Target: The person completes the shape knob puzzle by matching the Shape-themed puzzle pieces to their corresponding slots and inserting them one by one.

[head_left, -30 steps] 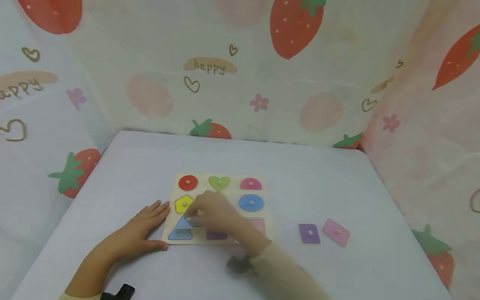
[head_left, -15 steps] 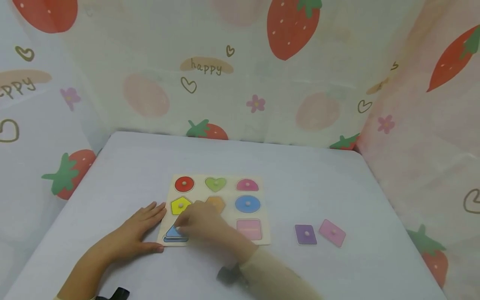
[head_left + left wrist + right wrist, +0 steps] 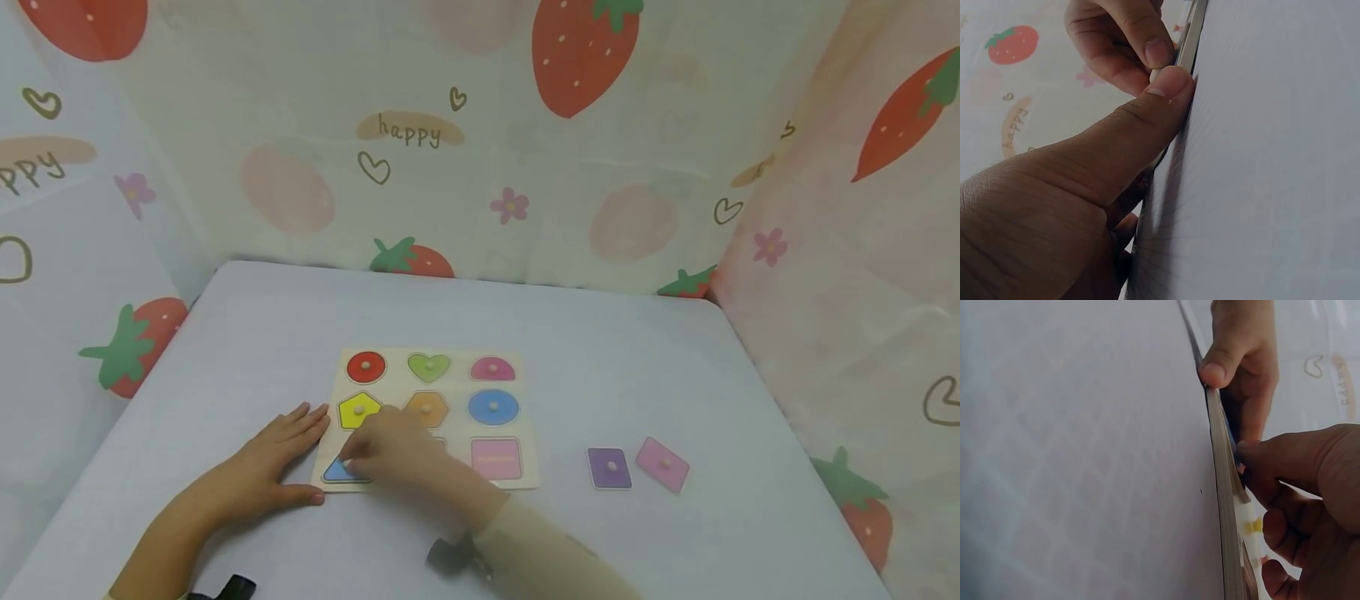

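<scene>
A pale wooden knob puzzle board (image 3: 459,379) lies flat on the table. My right hand (image 3: 397,450) pinches the small knob of a blue triangle piece (image 3: 335,473) at the board's near left corner; the hand covers part of that piece. In the triangle's slot the piece looks level with the board. My left hand (image 3: 262,462) rests on the table with straight fingers, its fingertips and thumb at the board's left edge. In the left wrist view, the left thumb (image 3: 1163,90) presses by the board's edge, close to the right fingers.
Also on the board sit a red circle (image 3: 366,367), green heart (image 3: 428,367), yellow pentagon (image 3: 358,410), orange hexagon (image 3: 427,409) and blue oval (image 3: 493,407). A pink slot (image 3: 496,458) is uncovered. Right of it lie a purple piece (image 3: 609,468) and a pink rectangle (image 3: 663,465).
My right hand has moved left and nearer with the blue triangle, from overlapping its slot down into it. The left hand stays at the board's edge; the whole view shifts slightly.
</scene>
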